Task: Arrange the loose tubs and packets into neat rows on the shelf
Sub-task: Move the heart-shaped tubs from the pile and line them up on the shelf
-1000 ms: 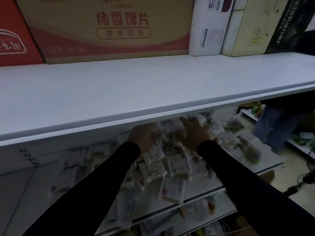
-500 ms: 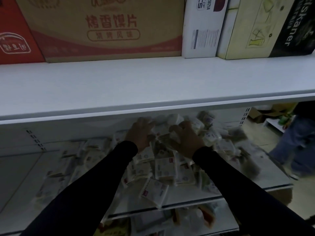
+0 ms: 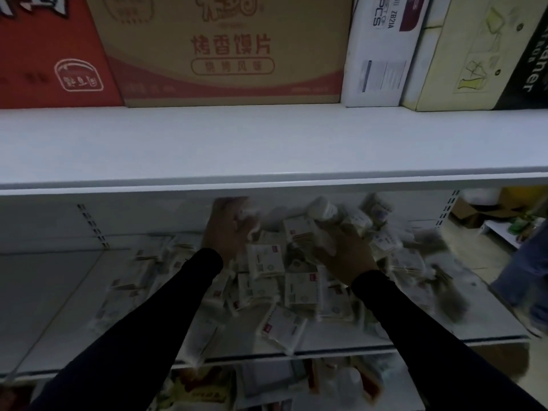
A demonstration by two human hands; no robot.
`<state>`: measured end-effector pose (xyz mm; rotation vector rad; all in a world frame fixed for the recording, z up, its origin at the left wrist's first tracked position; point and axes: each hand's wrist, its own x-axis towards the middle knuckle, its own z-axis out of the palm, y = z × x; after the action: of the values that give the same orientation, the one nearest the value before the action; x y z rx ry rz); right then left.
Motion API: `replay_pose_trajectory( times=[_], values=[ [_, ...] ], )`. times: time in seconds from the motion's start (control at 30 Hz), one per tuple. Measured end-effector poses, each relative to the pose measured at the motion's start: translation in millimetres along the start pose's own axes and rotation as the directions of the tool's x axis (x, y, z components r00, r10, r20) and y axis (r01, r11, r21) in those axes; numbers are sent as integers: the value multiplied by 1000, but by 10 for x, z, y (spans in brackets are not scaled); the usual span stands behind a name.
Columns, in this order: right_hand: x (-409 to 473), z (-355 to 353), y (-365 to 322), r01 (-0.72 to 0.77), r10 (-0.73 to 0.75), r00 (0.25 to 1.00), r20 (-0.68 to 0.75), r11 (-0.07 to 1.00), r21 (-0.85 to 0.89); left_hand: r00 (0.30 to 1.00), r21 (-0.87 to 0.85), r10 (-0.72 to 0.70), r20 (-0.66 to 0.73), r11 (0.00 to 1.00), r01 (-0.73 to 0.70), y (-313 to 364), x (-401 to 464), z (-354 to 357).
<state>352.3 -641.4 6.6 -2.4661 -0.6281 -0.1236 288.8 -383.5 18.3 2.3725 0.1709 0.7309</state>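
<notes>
A loose heap of white packets with red labels (image 3: 302,289) covers the middle shelf (image 3: 415,341). My left hand (image 3: 226,229) reaches deep under the upper shelf and grips a white packet (image 3: 247,218) at the back. My right hand (image 3: 344,253) is lifted over the heap, its fingers curled round a white packet (image 3: 299,229) with a white tub (image 3: 321,209) showing just above it. Both sleeves are black. Blur hides the fingertips.
The white upper shelf (image 3: 267,149) juts out over the heap and bears cardboard cartons (image 3: 231,48). More packets lie on a lower shelf (image 3: 267,387). The left part of the middle shelf (image 3: 44,286) is bare. A person in jeans (image 3: 525,274) stands at the right.
The view has tilted down, showing more of the heap. My left hand has pushed further back. My right hand has risen from the heap with a packet and tub.
</notes>
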Motion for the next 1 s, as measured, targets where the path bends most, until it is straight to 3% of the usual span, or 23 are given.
replay_pose_trajectory(
  times=[0.13, 0.37, 0.63, 0.87, 1.0],
  values=[
    [33, -6, -91, 49, -48, 998, -36, 999, 22, 980, -109, -109, -169, 990, 91, -158, -349, -392],
    [100, 331, -854, 321, -313, 947, -73, 932, 166, 887, -52, -250, -388, 967, 250, -514, -1180, -1235],
    [-260, 1131, -2341, 448, -515, 850, 114, 819, 359, 783, -11, -358, -508, 912, 410, -1065, -2039, -2438],
    [-694, 2024, -3773, 511, -594, 779, 202, 787, 345, 770, 107, -318, -554, 890, 444, -1682, -2831, -3674],
    [-879, 2500, -4467, 532, -622, 744, 242, 772, 348, 746, 54, -388, -540, 869, 491, -2007, -3177, -4248]
  ],
)
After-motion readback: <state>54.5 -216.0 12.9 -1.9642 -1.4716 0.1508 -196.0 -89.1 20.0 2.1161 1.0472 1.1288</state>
